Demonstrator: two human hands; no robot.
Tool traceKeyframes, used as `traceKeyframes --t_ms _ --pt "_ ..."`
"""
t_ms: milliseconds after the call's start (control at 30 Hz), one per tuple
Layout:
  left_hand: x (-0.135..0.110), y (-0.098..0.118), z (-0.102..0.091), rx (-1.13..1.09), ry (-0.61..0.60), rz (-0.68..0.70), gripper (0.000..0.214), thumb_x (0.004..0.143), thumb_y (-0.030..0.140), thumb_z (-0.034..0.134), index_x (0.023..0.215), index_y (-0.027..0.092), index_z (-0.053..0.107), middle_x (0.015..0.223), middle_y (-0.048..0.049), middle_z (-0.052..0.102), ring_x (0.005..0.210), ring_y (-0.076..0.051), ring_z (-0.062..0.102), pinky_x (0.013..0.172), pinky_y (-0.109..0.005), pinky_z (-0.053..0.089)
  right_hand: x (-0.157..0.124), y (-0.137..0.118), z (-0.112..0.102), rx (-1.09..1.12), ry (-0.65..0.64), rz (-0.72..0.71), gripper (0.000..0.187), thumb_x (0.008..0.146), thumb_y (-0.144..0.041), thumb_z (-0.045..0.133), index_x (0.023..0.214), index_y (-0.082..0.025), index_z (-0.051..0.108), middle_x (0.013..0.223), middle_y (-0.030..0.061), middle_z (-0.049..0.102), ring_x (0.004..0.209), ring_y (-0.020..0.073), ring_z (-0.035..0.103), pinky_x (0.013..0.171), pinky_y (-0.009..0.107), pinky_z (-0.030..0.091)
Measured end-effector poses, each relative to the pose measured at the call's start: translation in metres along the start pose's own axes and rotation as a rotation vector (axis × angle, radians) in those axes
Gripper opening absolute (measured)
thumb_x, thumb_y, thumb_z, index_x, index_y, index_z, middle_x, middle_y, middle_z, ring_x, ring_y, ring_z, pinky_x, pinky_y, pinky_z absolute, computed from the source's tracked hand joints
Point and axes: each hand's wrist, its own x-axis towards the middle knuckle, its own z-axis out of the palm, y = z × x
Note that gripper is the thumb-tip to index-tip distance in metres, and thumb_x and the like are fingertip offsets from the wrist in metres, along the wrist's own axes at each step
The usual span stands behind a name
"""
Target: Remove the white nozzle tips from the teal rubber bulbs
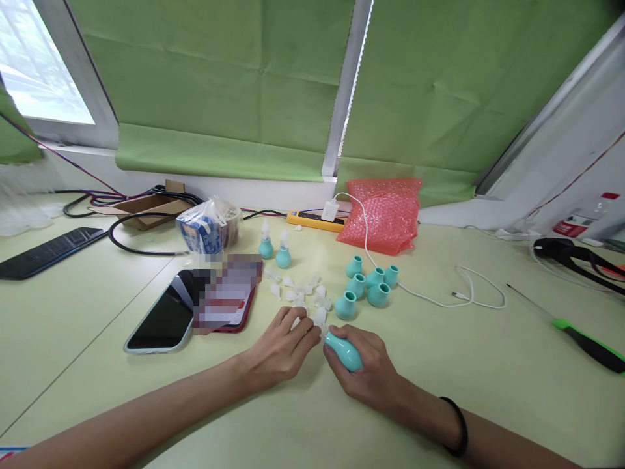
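My right hand (366, 365) is wrapped round a teal squeeze bulb (344, 350), its narrow mouth turned towards my left hand. The fingers of my left hand (286, 344) are pinched together at that mouth, on a small translucent tip (323, 333) that is mostly hidden. Just beyond my fingertips, several loose translucent plastic pieces (293, 294) lie scattered on the table. Several more teal bulbs (346, 306) stand mouth up behind my right hand. Farther back, two teal bulbs (283, 257) stand upright with clear tips fitted on them.
Left of my hands lie two phones (161, 316), (244, 312), partly overlapping. A bagged blue package (202, 231), a cardboard box (141, 212), a yellow power strip (315, 221) and a red bubble-wrap pouch (383, 218) line the back. A white cable (439, 303) and screwdriver (581, 342) lie right.
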Motion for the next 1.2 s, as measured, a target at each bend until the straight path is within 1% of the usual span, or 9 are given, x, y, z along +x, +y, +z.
traceKeyframes --t_ms 167,267,367,500,633,767,833,1000,1200 --pt "-0.002 -0.004 0.005 -0.138 0.053 -0.080 0.005 0.077 0.009 0.048 0.075 0.011 0.052 0.073 -0.0064 0.056 0.076 -0.019 0.042 0.063 -0.032 0.040 -0.001 0.001 0.000 -0.004 -0.005 0.004 0.014 0.073 -0.018 0.052 0.085 -0.017 0.047 0.066 0.0042 0.059 0.057 0.0159 0.058 0.052 0.026 0.047" --pt "-0.001 -0.007 0.004 -0.288 0.097 -0.140 0.011 0.077 0.010 0.050 0.087 0.011 0.052 0.077 -0.0070 0.056 0.072 -0.016 0.042 0.062 -0.030 0.041 -0.001 0.001 -0.001 -0.002 -0.008 0.008 0.015 0.072 -0.019 0.053 0.086 -0.017 0.046 0.069 0.0049 0.061 0.061 0.0166 0.059 0.054 0.026 0.047" --pt "0.001 -0.011 0.002 -0.369 0.051 -0.140 0.020 0.078 0.009 0.048 0.097 0.013 0.052 0.081 -0.0073 0.055 0.072 -0.015 0.042 0.061 -0.028 0.041 0.000 0.003 -0.002 -0.007 -0.025 0.009 0.015 0.072 -0.019 0.053 0.086 -0.017 0.047 0.070 0.0053 0.061 0.062 0.0169 0.059 0.055 0.026 0.048" --pt "0.006 -0.015 -0.005 -0.234 -0.028 -0.044 0.013 0.078 0.008 0.047 0.083 0.013 0.058 0.076 -0.0061 0.056 0.071 -0.016 0.041 0.059 -0.027 0.041 -0.001 0.004 -0.002 -0.029 -0.057 -0.012 0.015 0.072 -0.018 0.051 0.086 -0.015 0.049 0.068 0.0064 0.061 0.059 0.0175 0.058 0.053 0.028 0.047" --pt "0.009 -0.010 -0.014 -0.011 -0.135 0.128 0.017 0.079 0.006 0.043 0.075 0.009 0.059 0.070 -0.0073 0.056 0.074 -0.019 0.044 0.060 -0.031 0.041 -0.002 0.002 -0.003 -0.044 -0.111 -0.042 0.014 0.072 -0.018 0.048 0.086 -0.013 0.050 0.063 0.0062 0.059 0.055 0.0175 0.056 0.048 0.028 0.045" --pt "0.008 -0.002 -0.016 0.188 -0.163 0.300 0.019 0.078 0.006 0.041 0.073 0.006 0.059 0.074 -0.0119 0.056 0.081 -0.024 0.046 0.065 -0.035 0.042 -0.002 0.001 -0.001 -0.023 -0.127 -0.040 0.013 0.073 -0.017 0.046 0.084 -0.014 0.050 0.063 0.0062 0.059 0.055 0.0168 0.056 0.049 0.027 0.045" --pt "0.007 -0.002 -0.014 0.226 -0.167 0.329 0.018 0.078 0.006 0.041 0.076 0.005 0.058 0.078 -0.0126 0.056 0.083 -0.024 0.046 0.067 -0.035 0.042 -0.002 0.001 -0.001 -0.008 -0.128 -0.021 0.012 0.073 -0.018 0.046 0.083 -0.014 0.050 0.063 0.0062 0.060 0.056 0.0169 0.057 0.050 0.027 0.046" --pt "0.003 -0.010 -0.006 0.118 -0.176 0.174 0.016 0.079 0.009 0.040 0.077 0.009 0.056 0.073 -0.0077 0.054 0.074 -0.020 0.046 0.060 -0.031 0.042 0.000 0.001 -0.002 0.067 -0.163 0.163 0.009 0.071 -0.022 0.049 0.078 -0.017 0.050 0.065 0.0045 0.061 0.056 0.0158 0.058 0.054 0.026 0.045" --pt "0.004 -0.007 -0.001 -0.144 0.036 -0.098 0.005 0.077 0.010 0.045 0.074 0.012 0.049 0.070 -0.0054 0.055 0.072 -0.017 0.043 0.056 -0.026 0.043 0.005 -0.006 -0.008 0.237 -0.196 0.430 0.011 0.070 -0.027 0.053 0.072 -0.018 0.049 0.070 0.0030 0.061 0.063 0.0154 0.057 0.059 0.025 0.044"
